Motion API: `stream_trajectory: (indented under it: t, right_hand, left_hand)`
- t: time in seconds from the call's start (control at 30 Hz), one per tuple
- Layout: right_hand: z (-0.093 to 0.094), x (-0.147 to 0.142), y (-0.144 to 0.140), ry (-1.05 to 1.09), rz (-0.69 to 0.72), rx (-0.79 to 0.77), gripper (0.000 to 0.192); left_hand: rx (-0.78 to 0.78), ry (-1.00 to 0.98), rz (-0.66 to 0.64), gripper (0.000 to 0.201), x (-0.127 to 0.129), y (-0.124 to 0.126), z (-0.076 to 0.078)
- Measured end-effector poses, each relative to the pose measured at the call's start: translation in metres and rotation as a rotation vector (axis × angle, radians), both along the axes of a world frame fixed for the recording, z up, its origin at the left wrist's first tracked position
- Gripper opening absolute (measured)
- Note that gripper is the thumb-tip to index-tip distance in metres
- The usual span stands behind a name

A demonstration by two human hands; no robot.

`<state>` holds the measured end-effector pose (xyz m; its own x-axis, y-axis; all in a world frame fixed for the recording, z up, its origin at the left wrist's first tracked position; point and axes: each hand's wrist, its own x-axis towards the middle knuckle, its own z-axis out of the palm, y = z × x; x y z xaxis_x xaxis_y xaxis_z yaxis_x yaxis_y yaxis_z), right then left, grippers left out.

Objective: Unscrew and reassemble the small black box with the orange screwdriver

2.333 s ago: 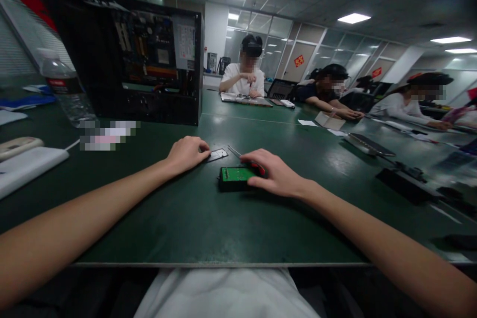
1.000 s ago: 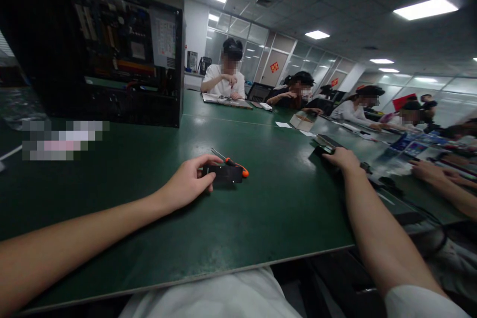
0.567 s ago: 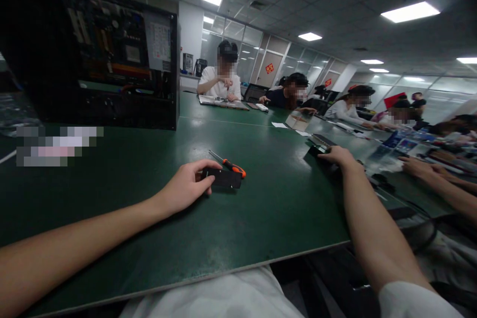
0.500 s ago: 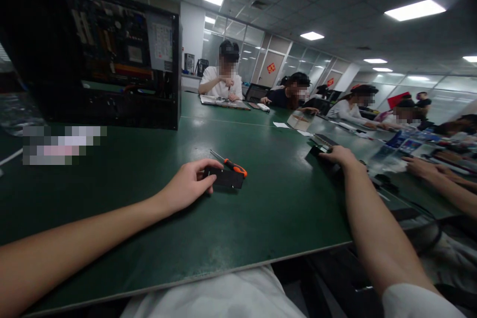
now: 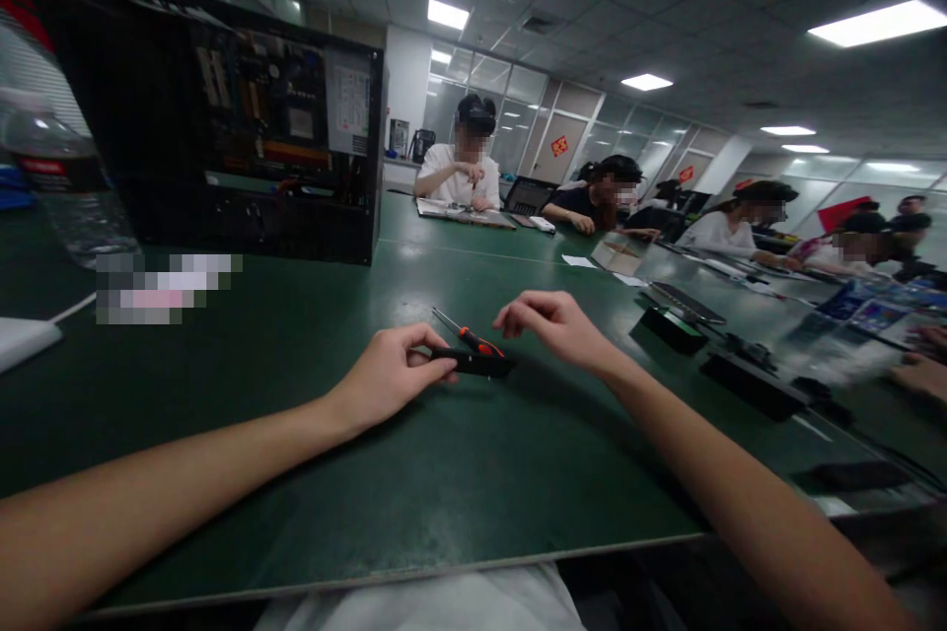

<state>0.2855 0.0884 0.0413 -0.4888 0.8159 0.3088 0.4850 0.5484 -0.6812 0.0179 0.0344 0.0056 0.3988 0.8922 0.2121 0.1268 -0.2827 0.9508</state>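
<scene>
Green bench (image 5: 459, 473) underneath, with an open computer case (image 5: 237, 148) standing far beyond the fingers to the left and a water bottle (image 5: 63, 182) further left again. Left hand (image 5: 392, 377) resting on the bench, fingers (image 5: 436, 370) pinching the near end of a flat black box (image 5: 473, 362), a red-handled screwdriver (image 5: 466, 335) lying just behind that box. Right hand (image 5: 558, 325) raised just right of the box, clear of it, fingers (image 5: 518, 314) curled loosely inward, nothing seen between them.
</scene>
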Motion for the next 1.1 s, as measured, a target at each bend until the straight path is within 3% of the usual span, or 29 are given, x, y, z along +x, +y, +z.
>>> stream_trajectory:
  t: [0.1, 0.27, 0.5, 0.6, 0.67, 0.73, 0.83, 0.97, 1.1]
  right_hand:
    - [-0.009, -0.030, -0.026, 0.003, 0.185, -0.200, 0.041]
    - [-0.013, -0.034, -0.029, 0.125, 0.326, -0.540, 0.038]
    - [0.005, -0.003, -0.011, -0.041, 0.319, -0.419, 0.036]
    - [0.020, 0.041, 0.010, -0.124, 0.098, -0.246, 0.042]
    - [0.027, 0.083, 0.025, -0.239, -0.252, -0.059, 0.041]
    - [0.031, 0.129, 0.035, -0.459, -0.736, 0.094, 0.033]
    - [0.025, 0.194, 0.036, -0.577, -1.122, 0.083, 0.034]
    - [0.007, 0.247, 0.027, -0.638, -1.311, -0.030, 0.031]
    - [-0.006, 0.266, 0.032, -0.663, -1.324, -0.056, 0.030]
  left_hand:
    - [0.053, -0.013, 0.013, 0.019, 0.000, 0.000, -0.001]
    - [0.262, 0.087, 0.081, 0.013, 0.000, 0.000, 0.000]
    - [0.324, 0.214, 0.093, 0.015, -0.001, 0.001, 0.002]
    - [0.315, 0.223, 0.087, 0.016, -0.002, 0.002, 0.003]
    - [0.319, 0.234, 0.071, 0.015, -0.003, 0.002, 0.003]
    - [0.331, 0.257, 0.050, 0.015, -0.002, 0.001, 0.002]
    - [0.356, 0.291, 0.011, 0.015, -0.002, 0.000, 0.001]
    - [0.399, 0.294, -0.006, 0.016, -0.002, 0.000, 0.001]
    - [0.425, 0.280, -0.030, 0.018, -0.003, 0.000, 0.001]
